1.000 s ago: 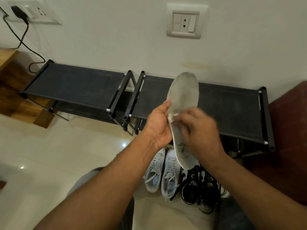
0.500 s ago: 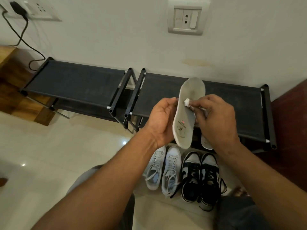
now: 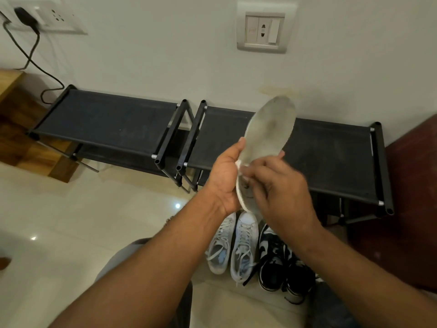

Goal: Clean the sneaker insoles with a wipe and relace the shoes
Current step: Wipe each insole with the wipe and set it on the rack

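A greyish, soiled insole (image 3: 269, 133) stands upright in front of me, toe end up. My left hand (image 3: 225, 176) grips its left edge near the heel. My right hand (image 3: 276, 188) pinches a small white wipe (image 3: 241, 165) against the insole's lower half; most of the wipe is hidden by my fingers. On the floor below sit a white sneaker pair (image 3: 233, 247) with laces and a black-and-white sneaker pair (image 3: 280, 261) with loose black laces.
Two low black fabric shoe racks (image 3: 106, 119) (image 3: 331, 162) stand side by side against the wall. A wooden furniture piece (image 3: 21, 129) is at the left, a dark red surface (image 3: 413, 197) at the right. A charger cable (image 3: 30, 58) hangs from a wall socket.
My right hand with the wipe has slid down from the insole's middle toward the heel. The insole's toe now tilts further up and to the right.
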`<state>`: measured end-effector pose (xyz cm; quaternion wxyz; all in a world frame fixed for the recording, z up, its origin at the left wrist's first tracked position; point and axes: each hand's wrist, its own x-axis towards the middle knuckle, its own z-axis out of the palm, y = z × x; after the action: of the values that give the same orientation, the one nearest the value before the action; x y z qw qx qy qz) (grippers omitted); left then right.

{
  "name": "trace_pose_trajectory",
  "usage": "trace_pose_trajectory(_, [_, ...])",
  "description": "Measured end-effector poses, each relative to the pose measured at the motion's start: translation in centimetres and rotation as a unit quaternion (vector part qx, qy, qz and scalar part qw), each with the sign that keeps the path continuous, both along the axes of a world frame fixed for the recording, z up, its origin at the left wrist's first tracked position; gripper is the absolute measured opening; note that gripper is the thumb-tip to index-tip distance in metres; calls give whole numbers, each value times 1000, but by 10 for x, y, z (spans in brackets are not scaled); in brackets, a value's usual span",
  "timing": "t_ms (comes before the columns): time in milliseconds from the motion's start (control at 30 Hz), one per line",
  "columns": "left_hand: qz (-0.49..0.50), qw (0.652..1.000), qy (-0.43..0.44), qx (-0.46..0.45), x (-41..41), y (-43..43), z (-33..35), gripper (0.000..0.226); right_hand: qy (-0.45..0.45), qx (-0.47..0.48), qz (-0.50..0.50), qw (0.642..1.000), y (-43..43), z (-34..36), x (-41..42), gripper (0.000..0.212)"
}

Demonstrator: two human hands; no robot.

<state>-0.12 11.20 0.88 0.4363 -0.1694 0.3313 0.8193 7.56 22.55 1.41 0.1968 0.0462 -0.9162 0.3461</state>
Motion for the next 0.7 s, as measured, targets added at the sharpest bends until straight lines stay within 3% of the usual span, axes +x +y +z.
trace_pose_trajectory(67, [7,1000,3,-8,-2,-3,0,64,9,23,25,999,-2,4,3,17])
trace_pose_trajectory(200, [7,1000,4,13,3,-1,-4,52,16,75,-53,996,30,10,-17,22])
trace_pose_trajectory(367, [-16,999,-11,28,1,-2,0,60,36,41,-35,998,-10,5,-7,17])
trace_pose_trajectory(500, [-9,1000,-19,22,-2,-5,-4,62,-17,9,20,1000,-7,4,-2,23])
trace_pose_trajectory(600, [7,1000,-10,1,1,-1,-5,52,1,63,-24,998,15,6,-14,16])
trace_pose_trajectory(700, [11,1000,11,-17,6,2,1,45,-19,58,-87,994,32,7,-26,19])
